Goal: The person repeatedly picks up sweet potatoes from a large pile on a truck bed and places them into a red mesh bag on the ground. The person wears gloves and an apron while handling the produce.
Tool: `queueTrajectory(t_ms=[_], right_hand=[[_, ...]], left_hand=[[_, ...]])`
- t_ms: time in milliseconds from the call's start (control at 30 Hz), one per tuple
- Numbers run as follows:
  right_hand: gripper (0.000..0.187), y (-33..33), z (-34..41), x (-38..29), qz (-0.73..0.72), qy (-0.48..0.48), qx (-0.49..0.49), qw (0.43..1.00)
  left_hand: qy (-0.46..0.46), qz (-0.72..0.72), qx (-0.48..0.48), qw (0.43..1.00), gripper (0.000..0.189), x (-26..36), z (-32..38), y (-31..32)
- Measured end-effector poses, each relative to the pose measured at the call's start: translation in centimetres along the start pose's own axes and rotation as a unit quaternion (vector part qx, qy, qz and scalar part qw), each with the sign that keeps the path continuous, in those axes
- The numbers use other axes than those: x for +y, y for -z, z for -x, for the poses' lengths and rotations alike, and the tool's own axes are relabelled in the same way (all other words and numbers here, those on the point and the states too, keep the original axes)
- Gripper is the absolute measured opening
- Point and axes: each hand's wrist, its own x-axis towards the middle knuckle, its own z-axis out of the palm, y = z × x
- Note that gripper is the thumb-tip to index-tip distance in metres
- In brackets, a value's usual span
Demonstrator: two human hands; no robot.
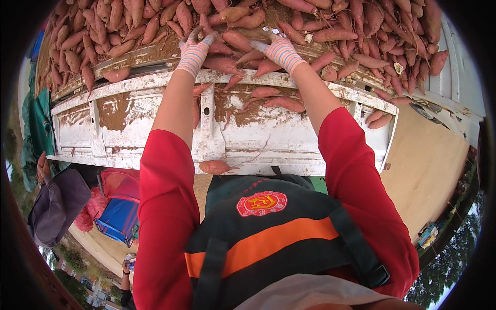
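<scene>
My left hand, in a striped work glove with a dirty grey palm side, rests at the near edge of a heap of sweet potatoes. Its thumb and fingers are spread, with a small sweet potato end between them. Opposite it, my right hand wears a matching glove, thumb pointing inward and fingers apart. Between the hands lie several loose reddish sweet potatoes, and neither hand is plainly closed around one. Some fingertips are hidden among the roots.
A folded-down white truck side panel, smeared with soil, lies before me. Loose sweet potatoes rest on it, one near its outer edge. At left are a person in a dark sleeve, a blue folding chair and a green tarp.
</scene>
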Motion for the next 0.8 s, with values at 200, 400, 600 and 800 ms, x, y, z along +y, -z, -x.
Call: queueTrajectory(t_ms=[200,400,600,800], right_hand=[[0.089,-2.5,-3.0,-3.8,-0.032,0.055,-0.074,0.995],[0.088,-1.5,-0.1,-3.9,-0.13,0.051,-0.093,0.986],[0.064,-0.5,12.2,-0.9,-0.177,0.016,-0.198,0.964],[0.057,10.8,14.4,13.6,-0.156,-0.101,0.305,0.934]], left_hand=[[-0.064,0.113,-0.057,0.99,0.081,1.3,0.7,-2.2],[0.008,0.204,-0.134,0.97,0.074,-0.4,4.0,-1.5],[-0.117,-0.037,-0.316,0.941,0.068,1.4,13.7,-0.7],[-0.027,0.136,-0.188,0.972,0.065,0.4,10.2,1.5]])
